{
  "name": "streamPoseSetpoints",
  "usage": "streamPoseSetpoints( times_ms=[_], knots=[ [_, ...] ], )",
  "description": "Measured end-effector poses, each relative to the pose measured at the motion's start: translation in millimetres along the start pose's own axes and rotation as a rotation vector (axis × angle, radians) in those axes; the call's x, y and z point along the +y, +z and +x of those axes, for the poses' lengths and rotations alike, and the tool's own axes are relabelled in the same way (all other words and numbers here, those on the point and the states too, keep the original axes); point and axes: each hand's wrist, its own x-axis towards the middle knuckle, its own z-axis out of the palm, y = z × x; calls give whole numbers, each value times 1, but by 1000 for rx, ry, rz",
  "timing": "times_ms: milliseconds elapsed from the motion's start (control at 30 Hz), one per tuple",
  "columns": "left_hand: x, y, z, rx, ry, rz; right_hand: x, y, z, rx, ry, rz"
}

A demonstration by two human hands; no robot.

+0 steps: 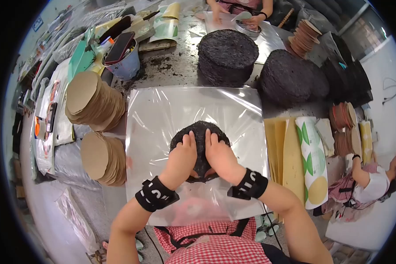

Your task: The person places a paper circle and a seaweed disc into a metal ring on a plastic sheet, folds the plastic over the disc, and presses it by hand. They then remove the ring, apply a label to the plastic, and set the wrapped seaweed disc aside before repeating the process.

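- Resting on a dark round piece (201,152), the left hand (180,156) and right hand (221,158) lie side by side, fingers extended and close together, thumbs toward its near edge; no firm pinch shows.
- That piece lies on a clear sheet (152,123) in the middle of the desk (159,75), in front of the person.
- Tearing is one risk: the piece looks crumbly, and uneven pressure or pulling the hands apart could split it or fray its rim.
- Shifting is another: the sheet looks glossy and creased, so a sideways push might slide or wrinkle it.
- Dark crumbs (165,66) beyond the sheet could get onto it if brushed by a sleeve or arm.
- A wide elbow swing might topple the brown disc stacks (103,158) at the sheet's left, as both seem to lean.
- Counted: one piece under the hands; two brown disc stacks on the left; two wristbands (157,193), one per arm; one bucket (124,64).
- Beyond the sheet stand two large dark stacks (228,57); whether the overlapping shapes at their right add more, I cannot tell.
- Two other people are in view: one across the desk, one at the right.
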Motion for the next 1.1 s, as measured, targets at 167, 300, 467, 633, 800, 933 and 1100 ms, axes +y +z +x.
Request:
streamPoseSetpoints(
  times_ms=[167, 300, 467, 633, 800, 933, 1100],
  knots=[
    [1, 32, 9, 49, 38, 66, -10, 23, 8, 7, 113, 31],
    [-15, 26, 22, -106, 180, -6, 0, 29, 24, -95, 66, 155],
    [7, 12, 1, -31, 15, 116, 6, 22, 10, 82, -12, 151],
    [0, 19, 6, -1, 102, -88, -1, 22, -2, 64, 27, 219],
    [-15, 12, -114, 429, 204, -497, 50, 19, -117, 570, 108, 373],
    [0, 80, -194, 226, 135, -346, 56, 62, -190, 467, 239, 297],
    [-2, 15, -188, 394, 82, -352, 75, -31, -186, 334, 504, 1102]
  ],
)
